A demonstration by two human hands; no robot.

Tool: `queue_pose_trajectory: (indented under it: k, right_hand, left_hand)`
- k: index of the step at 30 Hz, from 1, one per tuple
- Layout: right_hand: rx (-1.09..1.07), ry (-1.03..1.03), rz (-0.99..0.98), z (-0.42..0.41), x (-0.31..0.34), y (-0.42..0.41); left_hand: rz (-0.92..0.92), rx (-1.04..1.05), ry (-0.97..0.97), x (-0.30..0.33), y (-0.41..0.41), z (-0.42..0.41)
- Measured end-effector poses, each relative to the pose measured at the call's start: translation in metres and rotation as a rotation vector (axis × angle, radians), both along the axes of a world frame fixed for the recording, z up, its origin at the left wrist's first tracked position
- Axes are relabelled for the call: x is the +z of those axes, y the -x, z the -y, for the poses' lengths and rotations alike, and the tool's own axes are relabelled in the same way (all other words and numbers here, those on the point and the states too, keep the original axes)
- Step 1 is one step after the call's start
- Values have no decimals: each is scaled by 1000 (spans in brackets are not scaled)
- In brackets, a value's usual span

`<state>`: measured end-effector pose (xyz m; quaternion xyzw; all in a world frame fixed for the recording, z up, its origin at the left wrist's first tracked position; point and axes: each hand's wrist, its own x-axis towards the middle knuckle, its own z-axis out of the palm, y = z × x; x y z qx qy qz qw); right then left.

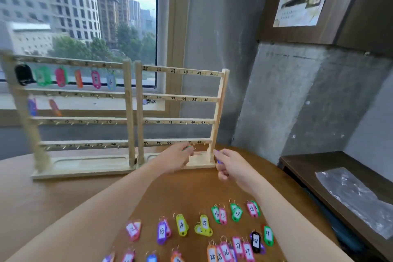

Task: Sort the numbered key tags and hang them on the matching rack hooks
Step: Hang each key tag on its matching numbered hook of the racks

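Two wooden key racks stand side by side on the round table: the left rack point(127, 112) carries several coloured tags on its upper rows, while no tags hang on the right rack point(219, 110), numbered 25 to 48. My left hand point(176, 158) pinches something thin and green near the right rack's bottom bar. A blue tag point(218, 156) is pinched in my right hand point(230, 166) just beside the rack's right post. Several numbered tags lie near me, such as a yellow 14 point(181, 224) and a black 28 point(255, 241).
The brown round table point(85, 189) holds everything. A dark low bench point(297, 166) with a clear plastic sheet point(357, 198) stands to the right. A window and a concrete wall are behind the racks.
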<state>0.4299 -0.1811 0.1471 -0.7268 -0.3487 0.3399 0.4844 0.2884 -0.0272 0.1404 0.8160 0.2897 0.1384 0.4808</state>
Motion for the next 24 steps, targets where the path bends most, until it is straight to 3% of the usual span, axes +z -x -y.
queue_pose_trajectory:
  k: [3, 8, 13, 24]
  right_hand:
    - [110, -57, 73, -11, 16, 36]
    - [216, -177, -84, -46, 41, 99]
    - [289, -192, -71, -89, 50, 149]
    - [282, -341, -14, -169, 76, 224]
  left_hand:
    - [46, 65, -42, 16, 47, -11]
    - [113, 228, -142, 46, 139, -26]
    - [155, 358, -186, 64, 211, -50]
    - [363, 557, -109, 85, 260, -117]
